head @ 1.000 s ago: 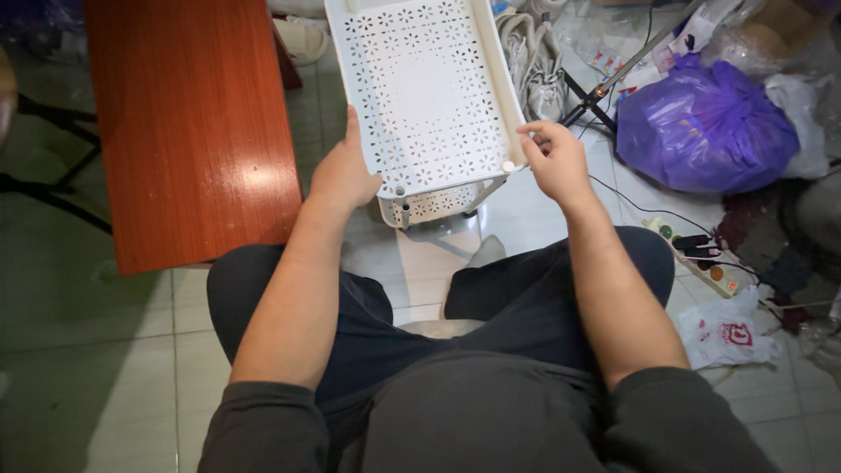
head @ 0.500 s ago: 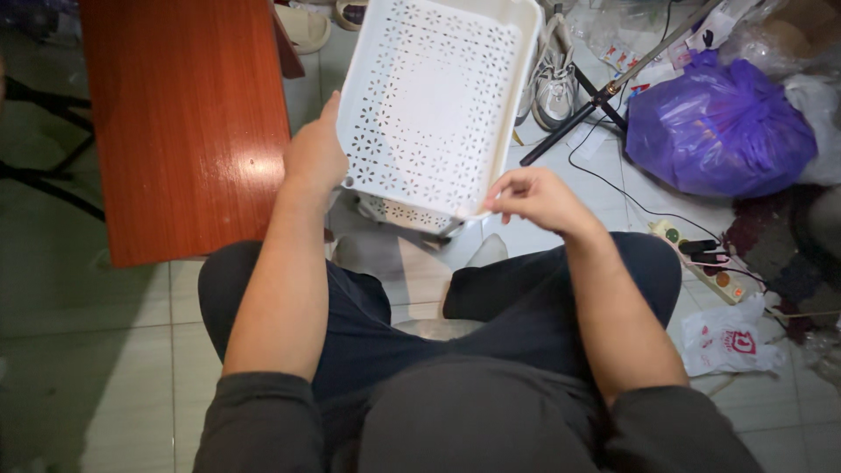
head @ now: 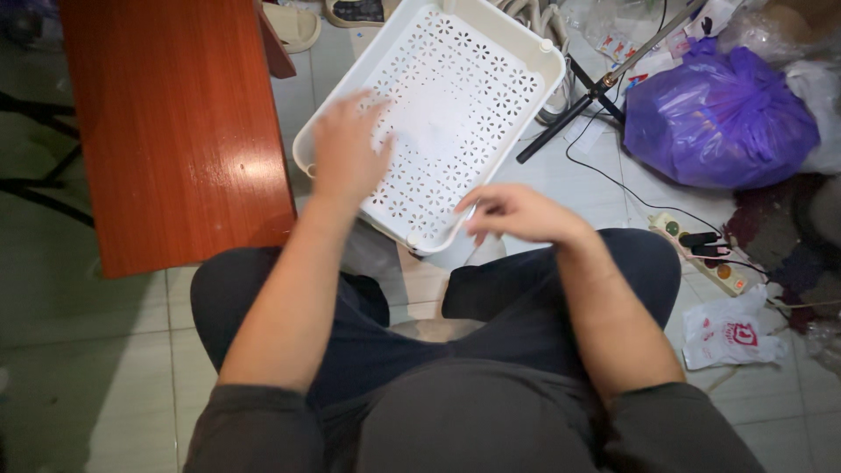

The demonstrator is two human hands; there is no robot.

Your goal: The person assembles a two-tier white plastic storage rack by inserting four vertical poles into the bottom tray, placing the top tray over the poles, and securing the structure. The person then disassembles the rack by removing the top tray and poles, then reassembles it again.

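The white perforated basket point(head: 447, 114) hangs tilted above the floor, beside the red desk's point(head: 175, 123) right edge. Left hand point(head: 346, 153) lies spread inside; right hand point(head: 517, 213) loosely pinches its near rim. So light a grip might let it drop.

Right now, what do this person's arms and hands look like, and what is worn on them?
Both forearms are bare. The left hand and right hand wear no gloves, and no rings or watch show. Dark grey sleeves end near the elbows, above dark navy trousers.
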